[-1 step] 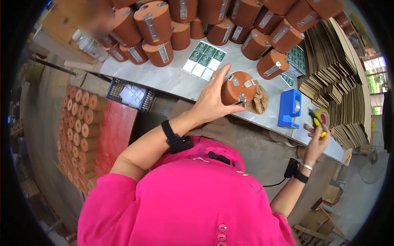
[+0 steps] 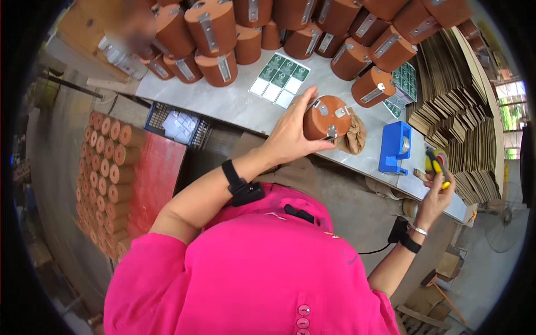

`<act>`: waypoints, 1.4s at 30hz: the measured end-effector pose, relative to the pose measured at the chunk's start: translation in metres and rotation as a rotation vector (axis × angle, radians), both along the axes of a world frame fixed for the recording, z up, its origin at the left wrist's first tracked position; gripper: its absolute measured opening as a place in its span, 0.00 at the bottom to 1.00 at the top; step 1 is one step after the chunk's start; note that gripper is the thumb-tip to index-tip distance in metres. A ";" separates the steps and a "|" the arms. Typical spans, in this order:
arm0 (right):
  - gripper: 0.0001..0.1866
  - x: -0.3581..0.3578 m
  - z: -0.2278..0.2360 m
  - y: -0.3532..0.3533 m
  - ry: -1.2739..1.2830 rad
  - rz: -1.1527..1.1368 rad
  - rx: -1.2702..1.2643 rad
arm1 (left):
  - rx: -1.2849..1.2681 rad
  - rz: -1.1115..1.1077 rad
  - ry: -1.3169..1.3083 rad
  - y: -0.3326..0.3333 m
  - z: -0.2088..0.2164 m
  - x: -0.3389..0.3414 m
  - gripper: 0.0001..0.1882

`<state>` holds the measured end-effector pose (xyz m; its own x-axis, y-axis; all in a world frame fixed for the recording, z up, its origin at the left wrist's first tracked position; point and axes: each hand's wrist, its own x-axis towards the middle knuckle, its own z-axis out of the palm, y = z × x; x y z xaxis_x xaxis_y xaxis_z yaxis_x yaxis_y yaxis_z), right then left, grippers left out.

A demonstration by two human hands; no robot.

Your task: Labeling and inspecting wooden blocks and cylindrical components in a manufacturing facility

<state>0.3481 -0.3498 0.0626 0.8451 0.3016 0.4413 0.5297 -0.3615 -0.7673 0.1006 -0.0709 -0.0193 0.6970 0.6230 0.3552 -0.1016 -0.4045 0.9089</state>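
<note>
My left hand (image 2: 293, 131) is closed round a reddish-brown cylinder (image 2: 322, 124), its thumb and fingers on opposite sides. Small metal fittings sit on the round end that faces me. Right behind the cylinder, a crumpled brown cloth (image 2: 354, 138) lies on the grey worktable (image 2: 223, 104). Over the table's right end, my right hand (image 2: 436, 200) grips a yellow-and-black hand tool (image 2: 434, 163); its exact kind is unclear. A roll of tape (image 2: 442, 157) is partly hidden behind the tool. To the left of that hand stands a blue tape dispenser (image 2: 388, 148).
Stacked reddish-brown cylinders (image 2: 210, 30) with metal strips line the table's back. Green-and-white label sheets (image 2: 279, 76) lie before them. Folded cardboard (image 2: 441, 84) is piled at right. On the left are a crate (image 2: 158, 117) and a red surface (image 2: 159, 164) beside several brown rolls (image 2: 114, 173).
My right hand has shifted slightly, and the yellow-and-black tool in it stands higher and more upright, over the tape roll. My left hand keeps its hold on the cylinder.
</note>
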 end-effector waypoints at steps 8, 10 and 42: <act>0.09 -0.104 0.065 0.092 0.019 0.529 -0.188 | 0.104 0.003 -0.031 0.006 -0.019 0.005 0.51; 0.08 -0.111 0.068 0.112 -0.059 0.560 -0.250 | 0.088 0.014 -0.014 0.007 -0.019 0.004 0.51; 0.10 -0.127 0.086 0.163 -0.426 0.631 -0.564 | 0.119 0.033 -0.049 0.009 -0.023 0.004 0.50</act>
<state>0.2210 -0.1870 0.1481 0.2545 0.9110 0.3245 0.9492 -0.1711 -0.2642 0.1044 -0.0621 -0.0427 0.6568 0.5968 0.4610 -0.1293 -0.5132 0.8485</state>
